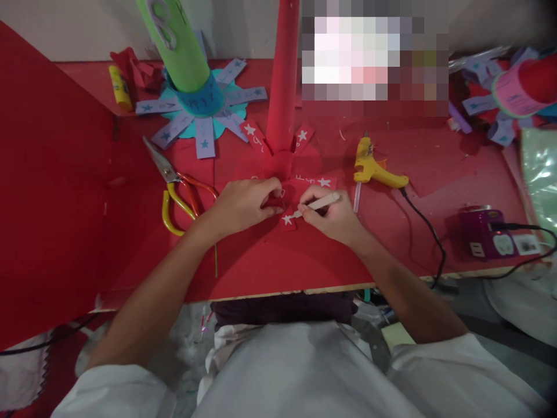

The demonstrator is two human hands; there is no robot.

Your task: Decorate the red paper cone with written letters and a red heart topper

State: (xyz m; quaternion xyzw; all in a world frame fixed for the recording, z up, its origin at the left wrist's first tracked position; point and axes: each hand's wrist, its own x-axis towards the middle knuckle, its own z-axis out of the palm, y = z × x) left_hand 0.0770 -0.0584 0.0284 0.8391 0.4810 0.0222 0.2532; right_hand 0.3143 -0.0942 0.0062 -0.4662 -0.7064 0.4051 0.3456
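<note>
A white pen [324, 201] is held in my right hand [333, 219], its tip on a white star [287, 220] at the end of a red paper strip. My left hand [248, 204] rests beside that strip, thumb and fingertips bent close to it; whether they pinch its edge is unclear. More red strips with white stars and letters, such as the right one [324, 182], spread out from the base of an upright red paper tube [282, 87].
Scissors [174, 180] lie left of my left hand. A yellow glue gun [376, 168] with a black cord is at the right, near a purple power adapter [485, 235]. Behind stand a green tube [180, 52] and a yellow glue stick [120, 88]. The table's front edge [278, 295] is close.
</note>
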